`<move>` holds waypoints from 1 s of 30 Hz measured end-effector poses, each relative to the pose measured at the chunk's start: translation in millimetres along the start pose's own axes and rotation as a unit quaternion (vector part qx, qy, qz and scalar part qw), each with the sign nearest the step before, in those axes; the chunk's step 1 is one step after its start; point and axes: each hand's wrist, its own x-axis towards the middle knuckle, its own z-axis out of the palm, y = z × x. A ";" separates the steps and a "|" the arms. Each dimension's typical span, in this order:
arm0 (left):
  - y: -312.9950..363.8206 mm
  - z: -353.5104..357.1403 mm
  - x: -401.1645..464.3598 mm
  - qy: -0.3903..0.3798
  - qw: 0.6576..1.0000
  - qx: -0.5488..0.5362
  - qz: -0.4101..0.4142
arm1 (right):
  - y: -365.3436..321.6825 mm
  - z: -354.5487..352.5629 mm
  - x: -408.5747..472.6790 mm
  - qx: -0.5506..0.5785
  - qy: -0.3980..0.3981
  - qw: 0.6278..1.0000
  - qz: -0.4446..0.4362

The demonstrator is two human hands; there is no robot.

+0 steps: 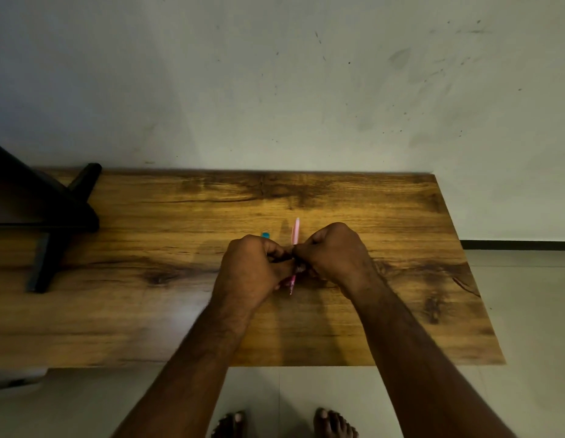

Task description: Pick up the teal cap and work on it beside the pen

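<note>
Left hand (252, 267) and right hand (333, 252), fists curled, knuckles together.

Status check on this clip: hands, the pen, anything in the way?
Left hand and right hand both curled on the pink pen, held upright over the wooden table. Teal item peeks behind left hand. Nothing blocking.

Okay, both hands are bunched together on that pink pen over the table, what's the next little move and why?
Probably pull the hands gently apart along the pink pen. The left hand and right hand both have fingers curled where they meet, around something dark at the pen's middle; exactly what is hidden, so go slowly.
</note>
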 end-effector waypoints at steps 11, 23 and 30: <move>-20.2 -23.0 13.1 0.152 0.985 0.081 -0.031 | 2.0 11.4 4.7 -0.096 0.005 0.995 -0.007; -19.0 -13.7 10.7 0.139 0.983 0.114 -0.030 | 4.2 7.1 7.1 -0.113 0.003 0.994 0.008; -18.8 -11.1 10.2 0.142 0.982 0.122 -0.035 | 6.5 2.2 7.1 -0.104 -0.008 0.994 0.021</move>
